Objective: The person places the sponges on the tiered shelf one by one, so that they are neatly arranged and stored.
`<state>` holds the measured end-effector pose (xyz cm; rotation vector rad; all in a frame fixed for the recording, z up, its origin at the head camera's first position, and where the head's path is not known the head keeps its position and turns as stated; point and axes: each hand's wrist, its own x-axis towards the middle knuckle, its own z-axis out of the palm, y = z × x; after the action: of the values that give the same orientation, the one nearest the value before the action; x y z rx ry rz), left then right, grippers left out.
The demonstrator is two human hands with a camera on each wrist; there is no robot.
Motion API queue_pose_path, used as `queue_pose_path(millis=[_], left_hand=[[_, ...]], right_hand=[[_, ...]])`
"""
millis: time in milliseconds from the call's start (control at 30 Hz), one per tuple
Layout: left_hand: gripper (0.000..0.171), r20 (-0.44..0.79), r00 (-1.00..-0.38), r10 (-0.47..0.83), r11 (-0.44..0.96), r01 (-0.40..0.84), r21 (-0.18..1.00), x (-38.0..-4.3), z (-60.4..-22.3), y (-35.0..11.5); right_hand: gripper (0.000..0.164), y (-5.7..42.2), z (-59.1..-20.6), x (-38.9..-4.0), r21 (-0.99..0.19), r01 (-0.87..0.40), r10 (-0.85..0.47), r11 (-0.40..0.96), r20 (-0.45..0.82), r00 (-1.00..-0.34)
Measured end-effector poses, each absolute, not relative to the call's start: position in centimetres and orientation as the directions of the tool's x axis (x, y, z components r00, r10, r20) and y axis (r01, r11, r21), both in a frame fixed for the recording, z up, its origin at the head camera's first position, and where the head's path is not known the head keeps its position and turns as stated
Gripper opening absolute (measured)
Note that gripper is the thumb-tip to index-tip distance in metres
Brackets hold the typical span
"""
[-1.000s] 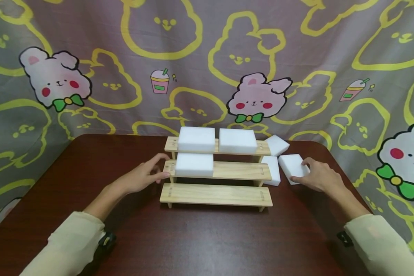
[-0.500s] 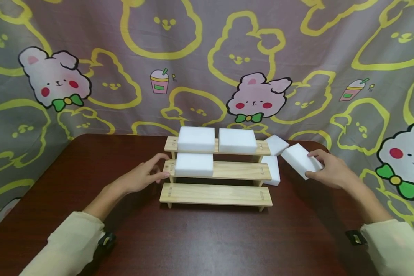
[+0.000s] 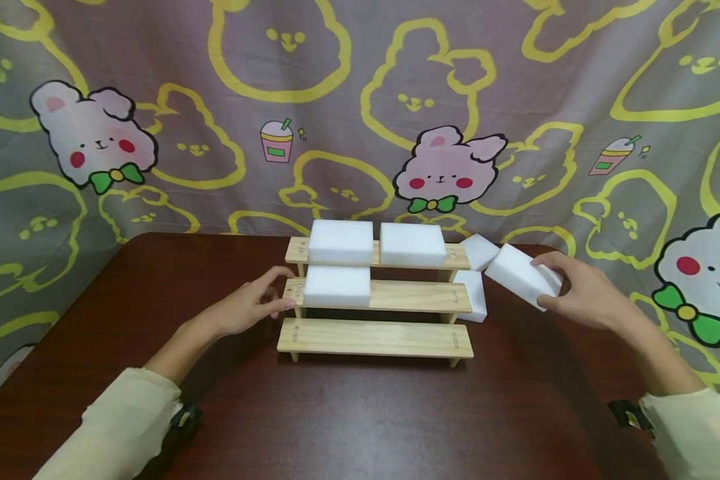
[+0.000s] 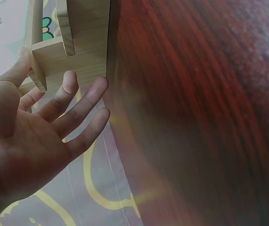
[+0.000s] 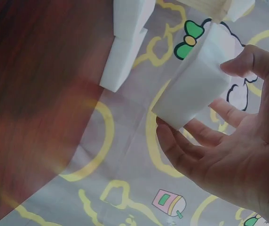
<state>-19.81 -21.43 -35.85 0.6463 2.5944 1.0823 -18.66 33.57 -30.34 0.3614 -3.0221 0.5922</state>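
A three-tier wooden stand [image 3: 420, 295] stands mid-table. Its left end, at the middle tier, is pinched between thumb and index finger of my left hand [image 3: 246, 307]; in the left wrist view, that hand's [image 4: 35, 136] other fingers extend loosely past the wood [image 4: 90, 42]. To the right of the stand, my right hand [image 3: 588, 290] grips a white foam block [image 3: 523, 272] by its near right end. In the right wrist view this block [image 5: 195, 77] is tilted, clear of the table, with the right hand's [image 5: 228, 141] thumb on one side and fingers on the other.
Two white blocks sit on the top tier, a left one [image 3: 341, 241] and a right one [image 3: 413, 243]. Another block [image 3: 338, 285] lies on the middle tier. Two more, a back one [image 3: 480, 252] and a front one [image 3: 473, 297], lie right of the stand. A patterned curtain [image 3: 360, 100] hangs behind the table [image 3: 360, 413].
My right hand has lifted the foam block from the table, moved a little right and turned it so it slants. My left hand and the stand have stayed in place.
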Motion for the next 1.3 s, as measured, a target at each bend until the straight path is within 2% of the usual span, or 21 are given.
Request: queue_pose_path(millis=[400, 633, 900, 1133, 1300], left_hand=[[0.049, -0.042, -0.867, 0.497, 0.617, 0.318, 0.72, -19.8, -35.7, -21.3], [0.049, -0.038, -0.867, 0.498, 0.614, 0.321, 0.722, -19.7, -35.6, -21.2], [0.05, -0.04, -0.866, 0.499, 0.615, 0.322, 0.72, -19.7, -35.7, -21.4], [0.05, -0.042, -0.864, 0.501, 0.614, 0.321, 0.721, -19.6, -35.7, -21.3], [0.049, -0.052, -0.865, 0.499, 0.617, 0.313, 0.722, -19.6, -35.8, -21.3]], right_hand=[[0.052, 32.7, -29.2, -18.2, -0.365, -0.32, -0.279, 0.874, 0.162, -0.946], [0.061, 32.4, -28.1, -17.9, -0.368, -0.355, -0.33, 0.859, 0.133, -0.935], [0.068, 31.9, -27.7, -17.0, -0.345, -0.501, -0.453, 0.793, 0.216, -0.865], [0.071, 30.8, -27.7, -16.7, -0.357, -0.543, -0.501, 0.76, 0.211, -0.84], [0.072, 29.8, -27.9, -16.8, -0.36, -0.608, -0.557, 0.708, 0.246, -0.793]])
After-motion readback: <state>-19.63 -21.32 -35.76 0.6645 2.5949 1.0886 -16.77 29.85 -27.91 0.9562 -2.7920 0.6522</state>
